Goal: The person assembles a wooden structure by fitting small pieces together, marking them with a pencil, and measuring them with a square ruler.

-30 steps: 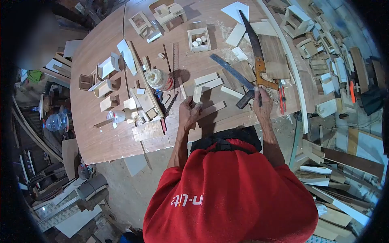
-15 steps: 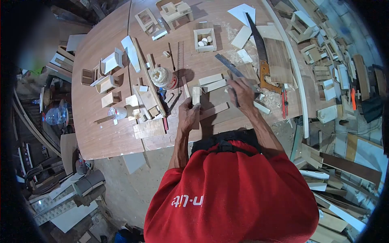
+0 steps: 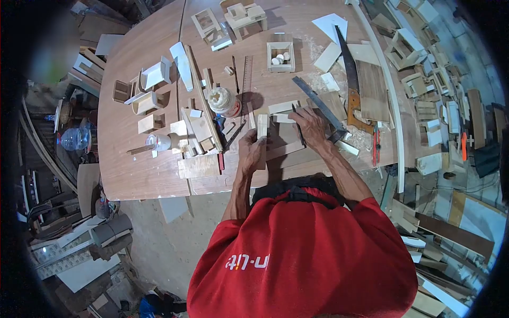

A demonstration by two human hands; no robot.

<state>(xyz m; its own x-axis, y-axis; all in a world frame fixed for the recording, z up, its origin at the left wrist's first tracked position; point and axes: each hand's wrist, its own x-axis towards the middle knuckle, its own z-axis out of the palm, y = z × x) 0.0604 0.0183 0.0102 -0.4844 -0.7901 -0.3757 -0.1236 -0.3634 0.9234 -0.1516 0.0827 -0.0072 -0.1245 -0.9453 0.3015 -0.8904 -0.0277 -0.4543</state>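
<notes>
My left hand is closed around a pale wooden block, its end jutting out past the thumb. To the right, my right hand has its fingers bent around a thin black pencil. Its fingertips are beside a short wooden strip, with another strip just beyond. A metal try square lies slanted past the right hand. Under and between the hands is a flat wooden piece.
An open glue jar stands left of the hands, near a clear ruler. A handsaw and red-handled pliers lie at right. Small wooden furniture pieces and a box of white discs sit farther back.
My right hand has moved slightly left and closer to the wooden strips, and the pencil shows more clearly. My left hand still holds the block. The whole view has shifted a little.
</notes>
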